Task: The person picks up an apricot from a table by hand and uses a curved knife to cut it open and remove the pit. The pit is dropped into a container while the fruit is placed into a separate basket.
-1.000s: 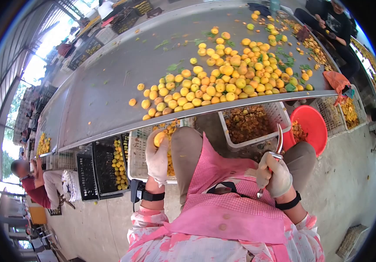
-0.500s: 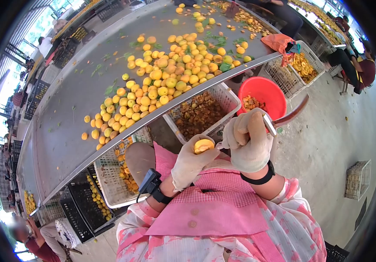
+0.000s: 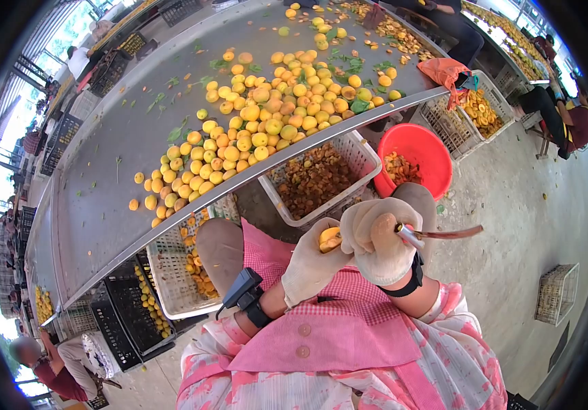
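My left hand, in a pale glove, is closed around a cut apricot whose opened orange flesh faces up. Right against it, my gloved right hand is closed on a slim tool. A silvery tube-like end and a long brown curved strip stick out on the right of that fist; the working end is hidden between the hands. Both hands are above my lap, over a pink checked apron. Beyond them, a pile of whole apricots lies on the metal table.
Under the table edge stand a white crate of brownish pieces and a red bucket with scraps. Another white crate holds apricot halves by my left knee. An orange bag hangs at the table corner. Other people sit around.
My right hand has turned and come down against my left hand, so the tool's brown strip now points level to the right. The apricot shows a more opened, uneven face.
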{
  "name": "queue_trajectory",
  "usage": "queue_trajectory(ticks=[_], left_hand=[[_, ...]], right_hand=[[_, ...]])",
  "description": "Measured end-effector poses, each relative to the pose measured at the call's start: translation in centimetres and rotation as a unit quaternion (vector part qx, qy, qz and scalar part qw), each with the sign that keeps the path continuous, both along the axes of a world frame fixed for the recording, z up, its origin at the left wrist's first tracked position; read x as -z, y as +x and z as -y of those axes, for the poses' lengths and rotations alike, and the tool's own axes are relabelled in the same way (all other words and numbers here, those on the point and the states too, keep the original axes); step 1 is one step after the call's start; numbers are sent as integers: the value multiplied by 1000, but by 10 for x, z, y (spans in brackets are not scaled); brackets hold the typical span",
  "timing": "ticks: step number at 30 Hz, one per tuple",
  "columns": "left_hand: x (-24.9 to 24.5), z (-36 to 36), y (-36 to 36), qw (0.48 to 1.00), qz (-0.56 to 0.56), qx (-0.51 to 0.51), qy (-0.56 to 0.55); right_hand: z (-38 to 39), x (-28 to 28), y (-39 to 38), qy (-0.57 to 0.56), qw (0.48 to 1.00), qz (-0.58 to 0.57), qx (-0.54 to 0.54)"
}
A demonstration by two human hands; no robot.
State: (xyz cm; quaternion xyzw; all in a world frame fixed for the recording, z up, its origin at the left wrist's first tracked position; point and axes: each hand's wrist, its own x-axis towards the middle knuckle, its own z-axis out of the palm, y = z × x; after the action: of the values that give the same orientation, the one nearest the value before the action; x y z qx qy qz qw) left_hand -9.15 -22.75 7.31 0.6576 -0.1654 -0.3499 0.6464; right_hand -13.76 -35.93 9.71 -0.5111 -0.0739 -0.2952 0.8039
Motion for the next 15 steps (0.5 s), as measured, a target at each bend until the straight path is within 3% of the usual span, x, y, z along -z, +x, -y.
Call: queue_trajectory(ticks=[2,5,7,13,15], left_hand=[[4,0,-1,1000,13,9,-26],[-1,-2,-2,1000,16,11,-4],[3,-4,-1,1000,19,19,-1],[1,-8,2,997,33,68,5],[1,-10,3,996,41,83,-5]], right_hand=[[-2,-3,-1,-17,998,-62,12],[-5,-5,5,61,997,-25,-44],[-7,-17,9,42,996,-74,-38],[2,-11,14,243,958,-90,-125],[6,-7,15,255,954,-90,-130]])
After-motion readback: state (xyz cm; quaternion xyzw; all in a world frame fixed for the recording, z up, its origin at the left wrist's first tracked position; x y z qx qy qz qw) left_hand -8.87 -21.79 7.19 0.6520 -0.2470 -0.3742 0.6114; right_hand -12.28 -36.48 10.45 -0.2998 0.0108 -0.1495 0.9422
